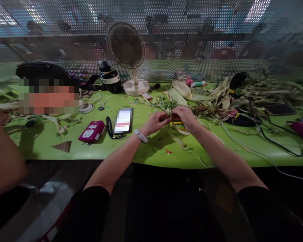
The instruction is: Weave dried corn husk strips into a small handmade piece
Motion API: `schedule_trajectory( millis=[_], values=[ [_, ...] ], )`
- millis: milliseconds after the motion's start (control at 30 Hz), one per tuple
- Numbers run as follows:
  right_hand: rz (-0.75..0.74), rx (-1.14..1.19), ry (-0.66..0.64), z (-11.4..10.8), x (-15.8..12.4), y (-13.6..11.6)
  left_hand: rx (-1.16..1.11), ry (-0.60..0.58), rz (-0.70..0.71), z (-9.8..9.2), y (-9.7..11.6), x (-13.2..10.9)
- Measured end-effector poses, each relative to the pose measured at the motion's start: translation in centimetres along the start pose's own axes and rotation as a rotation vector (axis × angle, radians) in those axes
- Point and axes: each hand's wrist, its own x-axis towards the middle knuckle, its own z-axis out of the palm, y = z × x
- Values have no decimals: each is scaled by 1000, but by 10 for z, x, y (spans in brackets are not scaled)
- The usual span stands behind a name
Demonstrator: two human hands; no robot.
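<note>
My left hand [158,121] and my right hand [183,117] meet over the green table [91,148], both with fingers pinched together on a small bundle of green and pale leaf strips [169,112]. A pale strip [178,139] hangs down from the bundle onto the table. My left wrist wears a watch with a light band [140,136]. Something yellow and red [178,123] lies under my right hand, mostly hidden.
A heap of dried husks and leaves [217,97] lies behind my hands and to the right. A phone [123,120], a magenta device [91,131], a white fan [127,50], a black bottle [110,78] and cables [267,134] are on the table. Another person's arm [2,151] is at left.
</note>
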Motion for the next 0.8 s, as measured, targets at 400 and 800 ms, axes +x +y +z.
schedule_trajectory(
  millis=[400,800],
  values=[
    [-156,-163,-14,0,4,2,-310,-115,-172,-3,2,1],
    [-634,-590,129,-6,-13,-11,-673,240,-216,-5,0,7]
  ],
)
